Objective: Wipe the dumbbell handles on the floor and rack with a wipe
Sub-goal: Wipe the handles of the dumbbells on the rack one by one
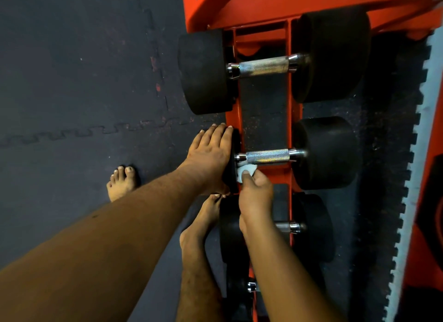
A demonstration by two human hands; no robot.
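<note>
An orange rack [263, 28] stands on dark rubber floor tiles [72, 82] and holds black-ended dumbbells in a row: a large dumbbell [263, 66] farthest off, a middle dumbbell [267, 156] below it, and a near dumbbell [291, 227] partly hidden behind the right forearm. Two bare feet (one at [122, 182]) stand just beside the rack. The left hand [211, 154] lies flat and spread over the middle dumbbell's left end. The right hand [255, 192] pinches a white wipe [245, 169] between thumb and fingers, the wipe touching the underside of the knurled handle at its left end.
</note>
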